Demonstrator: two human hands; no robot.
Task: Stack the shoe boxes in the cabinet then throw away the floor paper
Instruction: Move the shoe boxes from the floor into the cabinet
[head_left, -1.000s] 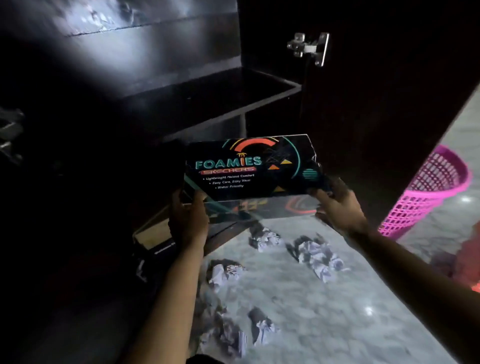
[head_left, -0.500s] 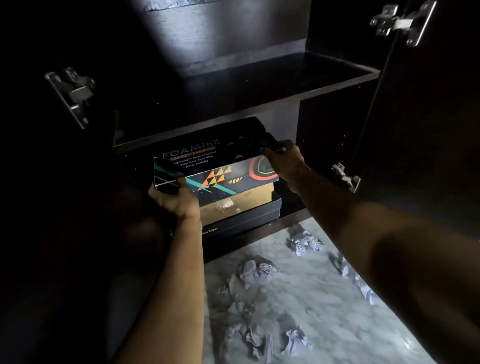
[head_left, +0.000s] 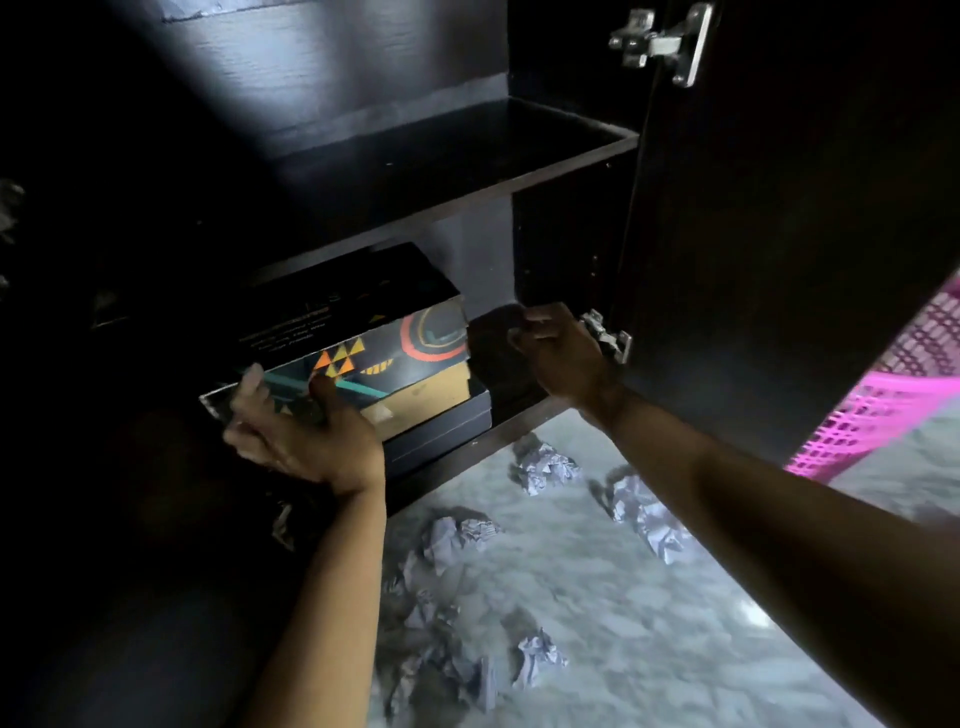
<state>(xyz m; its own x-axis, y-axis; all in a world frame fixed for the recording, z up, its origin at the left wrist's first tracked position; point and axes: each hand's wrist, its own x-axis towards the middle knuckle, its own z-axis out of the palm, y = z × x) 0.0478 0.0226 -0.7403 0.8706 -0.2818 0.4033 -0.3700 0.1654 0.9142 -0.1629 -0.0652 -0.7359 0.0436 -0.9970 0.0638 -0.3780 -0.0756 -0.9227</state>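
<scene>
Darkness swallows the far left, so you cannot make out the cabinet's (head_left: 571, 156) left wall or door there; only a faint metal glint shows at the frame edge.

Your left hand (head_left: 306, 431) sits at the front left corner of the top box (head_left: 363, 332), fingers spread and loosely curled, thumb up against its printed front face. It looks like a steadying or nudging touch rather than a grip, though whether the fingertips wrap under the corner is lost in shadow. That box lies flat on the lower shelf on top of a tan box (head_left: 436, 389), which rests on a black box (head_left: 447, 431) at the bottom. The stack stands hard to the left, probably to leave the right of the shelf free. The lettering on the lid is too dim to read, and the backs of all three boxes are hidden in the dark.

Your right hand (head_left: 561, 353) hangs in the open space just right of the stack, apart from it, fingers half curled and holding nothing. It is close to the lower hinge (head_left: 608, 338) on the open door (head_left: 779, 234). The upper shelf above appears bare, as far as the light reaches.

Crumpled paper (head_left: 543, 465) lies scattered over the marble floor (head_left: 649, 649) in front of the cabinet, not yet picked up; the pieces nearest your left arm blur into shadow. At the far right the pink basket (head_left: 883, 405) is cut off by the door and the frame edge, a likely place for the paper.
</scene>
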